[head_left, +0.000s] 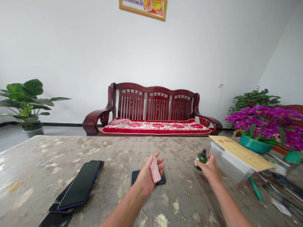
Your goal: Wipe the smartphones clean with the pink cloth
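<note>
My left hand (146, 176) is palm up, its fingers curled around a flat pink strip (155, 170) that looks like folded cloth or a sponge; I cannot tell which. Under and behind that hand, a dark phone (135, 176) lies on the patterned table cover. Over to the right, my right hand (211, 168) has its thumb and fingers around a small green bottle (198, 158) with a black nozzle top. The bottle is upright and seems to rest on the table. Part of its side is hidden by the fingers.
Stacked phones (81, 186) lie at left, near a yellow band (15, 186). A clear plastic box (228, 165) with a tan envelope (243, 151) on top stands just right of my right hand. Beyond are a green pen (255, 188), glasses (273, 193) and potted purple flowers (262, 121).
</note>
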`<state>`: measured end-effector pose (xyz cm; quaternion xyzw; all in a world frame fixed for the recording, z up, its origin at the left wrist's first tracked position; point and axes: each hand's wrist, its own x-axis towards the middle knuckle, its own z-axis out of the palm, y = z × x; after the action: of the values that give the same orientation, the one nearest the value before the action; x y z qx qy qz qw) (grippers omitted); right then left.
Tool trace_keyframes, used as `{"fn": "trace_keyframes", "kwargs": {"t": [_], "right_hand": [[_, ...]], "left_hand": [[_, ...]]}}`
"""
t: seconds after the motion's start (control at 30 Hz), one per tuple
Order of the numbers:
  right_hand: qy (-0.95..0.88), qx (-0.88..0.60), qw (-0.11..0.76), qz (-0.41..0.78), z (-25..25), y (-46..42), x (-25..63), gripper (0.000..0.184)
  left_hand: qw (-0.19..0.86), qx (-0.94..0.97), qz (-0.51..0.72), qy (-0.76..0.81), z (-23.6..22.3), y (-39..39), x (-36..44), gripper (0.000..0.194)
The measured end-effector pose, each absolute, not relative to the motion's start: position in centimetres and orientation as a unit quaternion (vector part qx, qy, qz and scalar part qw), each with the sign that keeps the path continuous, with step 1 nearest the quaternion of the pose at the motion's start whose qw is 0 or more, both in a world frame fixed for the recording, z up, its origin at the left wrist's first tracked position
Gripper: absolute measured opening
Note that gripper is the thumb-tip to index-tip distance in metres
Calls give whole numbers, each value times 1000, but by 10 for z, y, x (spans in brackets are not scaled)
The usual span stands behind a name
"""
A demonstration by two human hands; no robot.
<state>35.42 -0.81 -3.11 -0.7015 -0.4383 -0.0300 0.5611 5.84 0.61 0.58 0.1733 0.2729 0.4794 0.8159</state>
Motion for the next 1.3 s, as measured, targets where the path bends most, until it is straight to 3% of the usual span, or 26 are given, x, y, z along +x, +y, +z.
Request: {"fn": "trace_keyframes", "kwargs": {"t": [0.27,0.6,0.73,0.83,0.9,1.1,1.3], "right_hand": [[-490,-697,512,106,-52,-3,364,47],[-586,-567,461,350,-40,-50,301,77],[-523,-508,511,455,-22,-55,304,76],[-441,-524,591,428,-7,-47,302,58],[-397,-555,616,394,-2,-37,295,56],[-400,-595,593,366,-5,-12,270,64],[-401,-546,602,422,-9,-7,265,55]], "left_hand": [[856,144,444,221,2,18,68,33],[830,181,494,186,-7,21,115,43],[822,198,513,146,-7,17,128,51],[822,194,517,144,-5,16,136,46],[820,190,517,153,-4,16,141,44],[811,173,531,177,-5,14,150,32],[787,199,555,180,-7,5,157,34]]}}
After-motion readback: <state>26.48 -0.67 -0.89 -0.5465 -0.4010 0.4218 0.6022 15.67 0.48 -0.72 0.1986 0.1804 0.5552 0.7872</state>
